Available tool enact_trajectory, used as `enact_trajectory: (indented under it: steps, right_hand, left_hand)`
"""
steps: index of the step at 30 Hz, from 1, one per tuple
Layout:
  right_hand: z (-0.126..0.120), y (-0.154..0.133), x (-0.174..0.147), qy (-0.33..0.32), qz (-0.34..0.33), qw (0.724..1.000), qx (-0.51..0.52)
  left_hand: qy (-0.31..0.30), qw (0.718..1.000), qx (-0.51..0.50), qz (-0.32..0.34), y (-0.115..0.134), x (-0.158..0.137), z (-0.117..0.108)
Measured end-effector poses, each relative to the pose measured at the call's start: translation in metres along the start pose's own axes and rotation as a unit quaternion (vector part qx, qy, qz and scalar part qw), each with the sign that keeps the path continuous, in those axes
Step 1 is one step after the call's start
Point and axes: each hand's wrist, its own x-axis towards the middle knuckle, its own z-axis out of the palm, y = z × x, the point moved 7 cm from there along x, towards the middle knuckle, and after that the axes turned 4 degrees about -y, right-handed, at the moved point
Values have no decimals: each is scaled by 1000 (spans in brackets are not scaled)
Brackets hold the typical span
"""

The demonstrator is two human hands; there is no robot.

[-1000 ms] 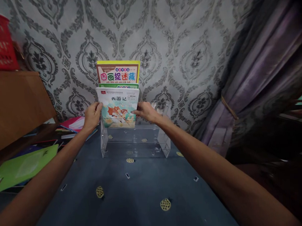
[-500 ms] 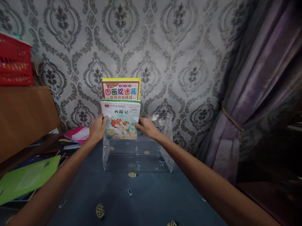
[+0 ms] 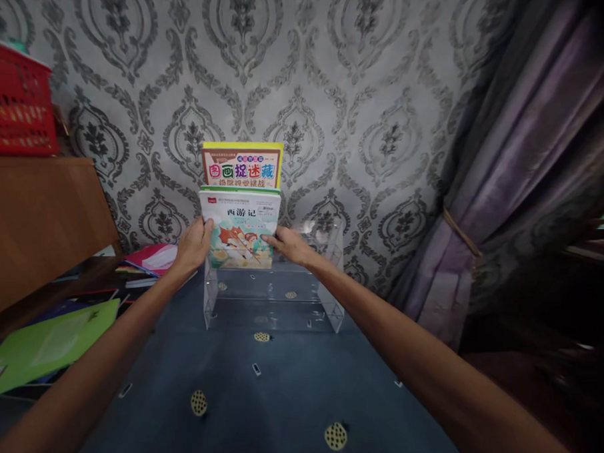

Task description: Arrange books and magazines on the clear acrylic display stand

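Note:
A white illustrated book (image 3: 242, 232) is upright at the clear plastic book rack (image 3: 329, 285), with a green edge of another book just behind its top. My left hand (image 3: 194, 243) grips its left side, thumb on the front cover. On the right side my right hand (image 3: 291, 244) pinches it, thumb across the cover and fingers behind. A taller yellow and brown picture book (image 3: 244, 163) stands farther back in the rack's left part. The books cover part of the rack, and the fingers behind them are hidden.
To the left lie a green folder (image 3: 57, 344) and a pink book (image 3: 148, 258). A red basket (image 3: 13, 99) sits on a wooden cabinet (image 3: 36, 225). Patterned wallpaper is behind the rack; a tied purple curtain (image 3: 462, 233) hangs at the right. A dark blue cloth (image 3: 260, 415) covers the table.
The whole view has shifted slightly, so everything appears higher up. Both hands keep their grip on the white book, which stays in nearly the same place at the rack.

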Motion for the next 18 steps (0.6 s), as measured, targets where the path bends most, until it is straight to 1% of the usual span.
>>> enact_trajectory:
  steps: [6, 9, 15, 18]
  right_hand:
    - [4, -1, -1, -2, -31, 999, -7]
    - [5, 0, -1, 3, -26, 999, -29]
    - [6, 3, -3, 11, -26, 999, -44]
    - [6, 4, -4, 24, -22, 998, -49]
  left_hand:
    - [-8, 1000, -16, -11, -1, 1, 1]
    - [-10, 999, -23, -22, -4, 0, 2]
    - [-19, 998, -54, 0, -5, -3, 1]
    - [-32, 997, -65, -7, -9, -2, 1]
